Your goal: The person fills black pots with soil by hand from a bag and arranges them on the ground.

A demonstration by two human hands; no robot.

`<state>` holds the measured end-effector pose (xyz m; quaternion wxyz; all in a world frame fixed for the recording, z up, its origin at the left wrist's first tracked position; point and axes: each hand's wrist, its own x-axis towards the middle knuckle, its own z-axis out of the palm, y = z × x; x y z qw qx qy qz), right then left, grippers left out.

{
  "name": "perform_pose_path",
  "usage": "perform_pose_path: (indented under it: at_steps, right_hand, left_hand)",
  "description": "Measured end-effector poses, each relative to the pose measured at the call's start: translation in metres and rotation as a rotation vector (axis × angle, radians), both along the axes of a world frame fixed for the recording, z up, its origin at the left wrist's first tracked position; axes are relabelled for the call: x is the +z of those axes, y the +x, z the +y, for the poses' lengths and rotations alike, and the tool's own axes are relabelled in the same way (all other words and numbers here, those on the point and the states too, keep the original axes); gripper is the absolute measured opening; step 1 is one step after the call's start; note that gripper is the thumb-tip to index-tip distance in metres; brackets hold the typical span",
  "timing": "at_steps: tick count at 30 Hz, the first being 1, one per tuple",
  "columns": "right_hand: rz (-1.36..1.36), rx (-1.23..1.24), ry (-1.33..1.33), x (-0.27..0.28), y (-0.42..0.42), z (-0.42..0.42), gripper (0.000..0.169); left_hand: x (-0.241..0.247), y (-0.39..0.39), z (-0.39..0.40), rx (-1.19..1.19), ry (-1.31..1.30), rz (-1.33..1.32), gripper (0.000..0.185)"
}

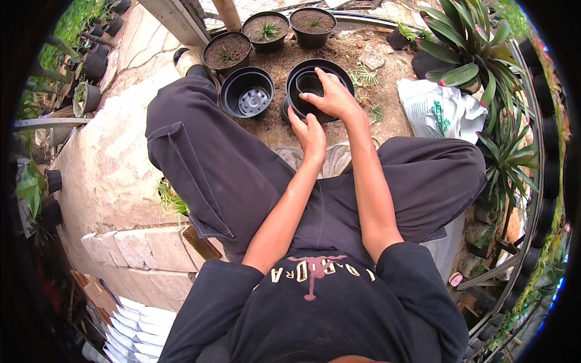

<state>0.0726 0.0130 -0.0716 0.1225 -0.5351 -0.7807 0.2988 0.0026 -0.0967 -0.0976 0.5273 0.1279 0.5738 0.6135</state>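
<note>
Ahead of me stands a large black plastic plant pot (pixel 343 72) with a smaller black pot (pixel 307 81) inside it. My right hand (pixel 337 97) reaches over the large pot's right side, thumb and fingers spread at the smaller pot's rim. Cupped at the near side of the large pot is my left hand (pixel 311 138), its fingertips against the outer wall. The palm hides part of both pots, and I cannot see what the inner one contains. Just left stands another black pot (pixel 247 93) with drainage holes in its bare bottom.
Three soil-filled pots with small green plants, a left one (pixel 227 51), a middle one (pixel 266 31) and a right one (pixel 313 26), stand beyond. Loose plantlets (pixel 365 76) lie on the soil. A white printed bag (pixel 438 111) is at right, beside a bromeliad (pixel 474 59). A phone (pixel 201 243) rests at left.
</note>
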Motion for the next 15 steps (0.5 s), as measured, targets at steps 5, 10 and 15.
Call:
perform_pose_path:
  at_steps: [5, 10, 15]
  right_hand:
    - [0.312, -0.285, 0.259, 0.065, -0.002, 0.011, 0.093]
    - [0.281, -0.363, 0.291, 0.071, -0.01, 0.006, 0.093]
    - [-0.195, -0.174, 0.171, 0.021, -0.015, -0.014, 0.089]
  left_hand:
    - [0.001, 0.005, 0.001, 0.151, -0.031, -0.077, 0.055]
    - [0.007, 0.007, -0.003, 0.133, -0.03, -0.165, 0.045]
    - [0.008, 0.013, -0.006, 0.143, -0.014, -0.154, 0.044]
